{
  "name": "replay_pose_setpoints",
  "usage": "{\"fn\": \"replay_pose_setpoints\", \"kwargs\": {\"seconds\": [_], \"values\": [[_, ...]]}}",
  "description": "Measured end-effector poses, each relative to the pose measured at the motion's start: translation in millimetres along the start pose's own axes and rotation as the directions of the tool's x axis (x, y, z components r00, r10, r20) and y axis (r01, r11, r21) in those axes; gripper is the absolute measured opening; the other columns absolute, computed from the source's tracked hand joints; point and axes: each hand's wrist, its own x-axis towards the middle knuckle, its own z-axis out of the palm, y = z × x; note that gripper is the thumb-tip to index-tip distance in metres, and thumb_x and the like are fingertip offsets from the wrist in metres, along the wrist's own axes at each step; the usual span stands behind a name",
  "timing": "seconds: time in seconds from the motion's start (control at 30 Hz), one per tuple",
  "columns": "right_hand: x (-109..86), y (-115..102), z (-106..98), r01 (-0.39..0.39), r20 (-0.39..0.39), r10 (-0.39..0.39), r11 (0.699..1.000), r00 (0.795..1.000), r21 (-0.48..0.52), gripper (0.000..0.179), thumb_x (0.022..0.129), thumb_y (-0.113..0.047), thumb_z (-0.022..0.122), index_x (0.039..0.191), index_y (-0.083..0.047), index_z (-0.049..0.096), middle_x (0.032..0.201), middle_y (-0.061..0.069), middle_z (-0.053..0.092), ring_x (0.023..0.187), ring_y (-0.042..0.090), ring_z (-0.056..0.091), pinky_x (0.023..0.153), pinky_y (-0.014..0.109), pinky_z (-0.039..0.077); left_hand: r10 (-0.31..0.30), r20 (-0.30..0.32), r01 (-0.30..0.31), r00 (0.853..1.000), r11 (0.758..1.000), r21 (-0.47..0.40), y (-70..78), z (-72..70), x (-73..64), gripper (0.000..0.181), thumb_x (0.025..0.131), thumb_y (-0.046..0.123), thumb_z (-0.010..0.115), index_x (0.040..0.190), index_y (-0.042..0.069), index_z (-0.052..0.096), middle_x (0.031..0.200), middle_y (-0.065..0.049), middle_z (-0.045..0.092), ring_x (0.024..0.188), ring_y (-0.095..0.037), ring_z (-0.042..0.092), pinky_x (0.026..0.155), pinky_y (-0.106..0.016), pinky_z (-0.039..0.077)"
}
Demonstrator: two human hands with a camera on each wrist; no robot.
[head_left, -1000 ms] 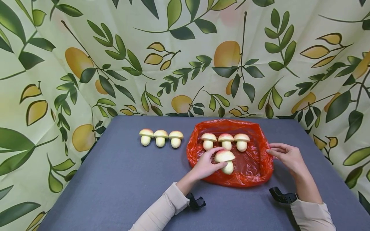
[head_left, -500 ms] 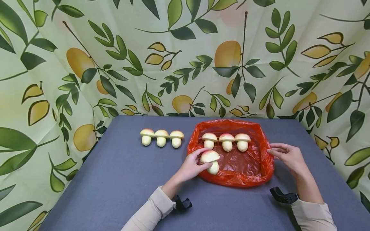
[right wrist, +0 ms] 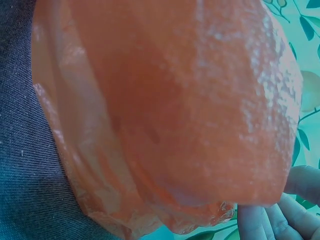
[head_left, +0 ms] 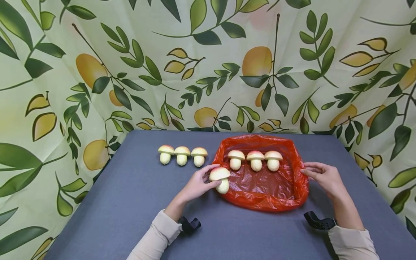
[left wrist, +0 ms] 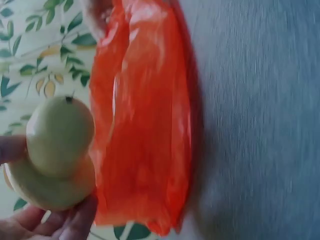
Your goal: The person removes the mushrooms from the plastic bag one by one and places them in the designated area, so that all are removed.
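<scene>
A toy mushroom (head_left: 219, 177) with a reddish-cream cap and pale stem is gripped by my left hand (head_left: 197, 186), at the left rim of the red plastic bag (head_left: 260, 203). In the left wrist view, fingers and thumb hold the same mushroom (left wrist: 60, 145) beside the bag's red side (left wrist: 145, 120). Inside the opened bag, three more mushrooms (head_left: 255, 160) lie in a row at the back. My right hand (head_left: 325, 177) pinches the bag's right rim; in the right wrist view the bag (right wrist: 190, 110) partly covers its fingers (right wrist: 295, 215).
Left of the bag, three other mushrooms (head_left: 182, 156) lie side by side on the dark grey table (head_left: 130, 202). A fabric backdrop (head_left: 208, 65) with leaves and fruit hangs behind the table. Black straps (head_left: 320, 221) sit on both wrists.
My left hand has moved left with its mushroom, from over the bag's inside to its left rim. My right hand stays at the right rim, and the other mushrooms have not moved.
</scene>
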Motion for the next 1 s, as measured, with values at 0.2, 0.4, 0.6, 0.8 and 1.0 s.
{"fn": "replay_pose_setpoints", "kwargs": {"seconds": [0.2, 0.4, 0.6, 0.8, 1.0], "values": [[0.3, 1, 1, -0.013, -0.004, 0.014, 1.0, 1.0, 0.006, 0.051, 0.092, -0.027, 0.064, 0.123, 0.013, 0.054, 0.074, -0.033, 0.062, 0.072, -0.008, 0.063, 0.069, 0.017, 0.056, 0.025, 0.056, -0.023, 0.998, 0.999, -0.028, -8.9, -16.6, 3.7, 0.057, 0.089, 0.009, 0.066, 0.142, 0.003, 0.045, 0.141, -0.02, 0.052, 0.126, -0.029, 0.054, 0.099, -0.019, 0.046], [-0.5, 0, -1, -0.009, -0.007, 0.009, 1.0, 1.0, -0.002, 0.054, 0.093, -0.027, 0.064, 0.126, 0.014, 0.053, 0.074, -0.033, 0.062, 0.071, -0.008, 0.063, 0.069, 0.017, 0.056, 0.038, 0.094, -0.032, 0.995, 0.998, -0.062, -10.7, -32.0, 3.7, 0.058, 0.089, 0.008, 0.065, 0.143, 0.003, 0.043, 0.142, -0.021, 0.05, 0.125, -0.019, 0.054, 0.101, -0.017, 0.045], [-1.7, -1, -2, 0.011, -0.014, -0.011, 1.0, 1.0, 0.008, 0.052, 0.092, -0.026, 0.065, 0.123, 0.015, 0.053, 0.074, -0.033, 0.063, 0.071, -0.007, 0.064, 0.068, 0.018, 0.057, 0.04, 0.084, -0.033, 0.996, 0.996, -0.08, -13.7, -48.9, 0.2, 0.06, 0.09, 0.011, 0.064, 0.144, -0.001, 0.04, 0.145, -0.023, 0.046, 0.113, 0.005, 0.055, 0.095, -0.009, 0.044], [-1.6, -1, -1, 0.012, -0.012, -0.012, 1.0, 1.0, 0.011, 0.053, 0.093, -0.026, 0.064, 0.124, 0.015, 0.053, 0.075, -0.033, 0.063, 0.071, -0.007, 0.064, 0.069, 0.018, 0.057, 0.045, 0.118, -0.035, 0.992, 0.996, -0.088, -18.7, -58.0, -0.7, 0.06, 0.09, 0.01, 0.064, 0.144, -0.002, 0.039, 0.145, -0.026, 0.045, 0.11, 0.01, 0.054, 0.094, -0.008, 0.044], [-2.1, -1, -1, 0.008, -0.007, -0.008, 1.0, 1.0, 0.009, 0.053, 0.093, -0.026, 0.064, 0.124, 0.015, 0.052, 0.075, -0.033, 0.062, 0.072, -0.007, 0.064, 0.069, 0.018, 0.057, 0.009, 0.145, 0.001, 0.989, 0.997, -0.071, -27.7, -64.4, 0.1, 0.06, 0.091, 0.011, 0.064, 0.143, -0.004, 0.039, 0.143, -0.025, 0.046, 0.11, 0.008, 0.053, 0.094, -0.009, 0.043]]}}
